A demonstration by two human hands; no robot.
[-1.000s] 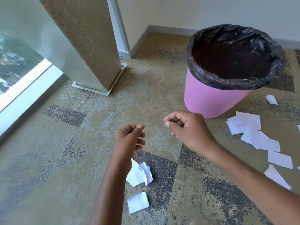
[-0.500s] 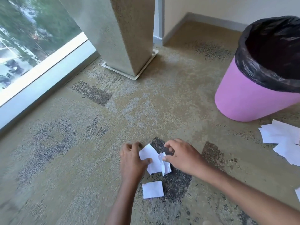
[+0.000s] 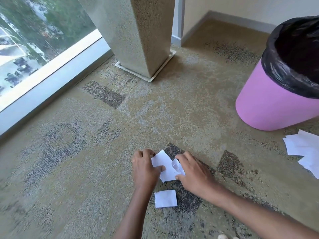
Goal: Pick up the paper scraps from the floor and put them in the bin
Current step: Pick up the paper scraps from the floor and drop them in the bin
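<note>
I see my left hand (image 3: 146, 167) down on the beige-and-grey patterned carpet (image 3: 72, 169), thumb on top of a flat white paper scrap (image 3: 163, 165) and fingers curled over its far left edge, pinching it. Just right of it, my right hand (image 3: 195, 175) curls index finger and thumb around a small crumpled white scrap (image 3: 177, 167) lying on that sheet. A folded white paper square (image 3: 165, 198) lies nearer to me, untouched, while the pink round plastic bin (image 3: 269, 104) stands far right beside a loose heap of white paper scraps (image 3: 303, 145).
</note>
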